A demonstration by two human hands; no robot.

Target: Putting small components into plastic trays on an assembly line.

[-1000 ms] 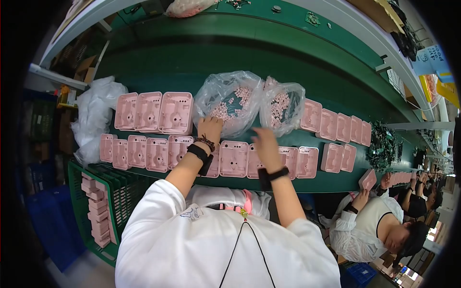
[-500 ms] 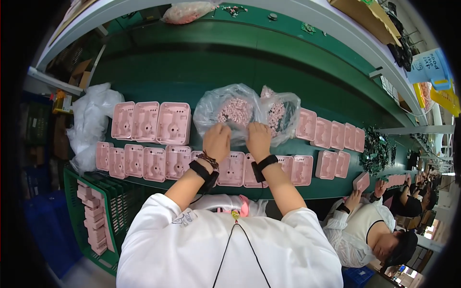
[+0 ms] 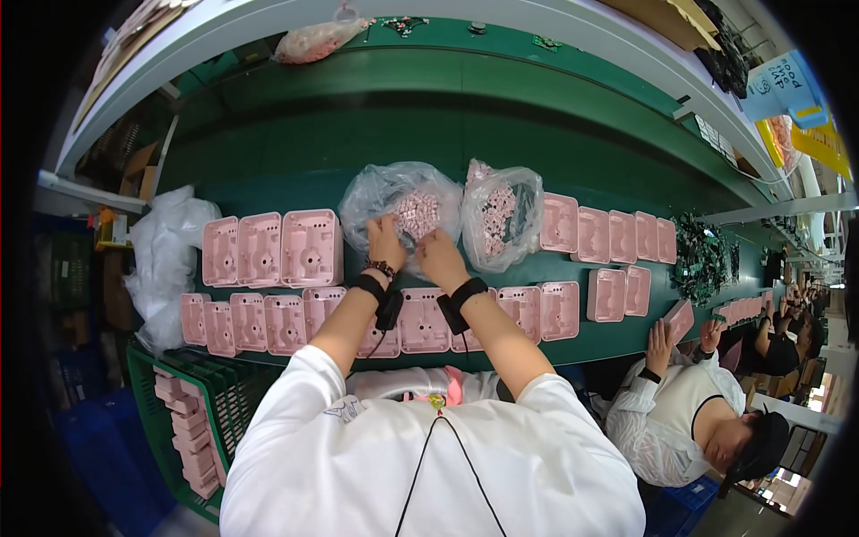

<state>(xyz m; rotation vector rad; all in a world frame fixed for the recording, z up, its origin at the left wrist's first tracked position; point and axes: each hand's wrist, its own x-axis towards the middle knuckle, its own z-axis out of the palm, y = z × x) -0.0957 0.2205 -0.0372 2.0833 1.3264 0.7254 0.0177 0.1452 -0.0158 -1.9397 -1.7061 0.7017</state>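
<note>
A clear plastic bag [image 3: 360, 199] lies opened on the green bench, a heap of small pink parts [image 3: 417, 211] inside it. My left hand [image 3: 386, 243] is closed on the bag's near left side, its fingertips over the film. By the bag's near right edge, my right hand [image 3: 442, 261] has its fingers curled together against the pink parts; whatever they hold is hidden. A second clear bag [image 3: 502, 219] with similar small pink parts sits just right of the first. Pink plastic housings [image 3: 312, 249] stand in two rows around the bags, their hollow sides up.
Bunched clear plastic [image 3: 164, 259] lies at the bench's left end, above a green crate [image 3: 161, 376] holding pink housings. Dark green parts [image 3: 696, 259] are piled on the right. A co-worker [image 3: 680, 403] handles a pink housing there. A white shelf frame [image 3: 501, 31] spans overhead.
Both hands have shifted from the near rims of the bags farther into the left bag and closer together. The whole view has swung slightly, so the bench things sit a little farther left.
</note>
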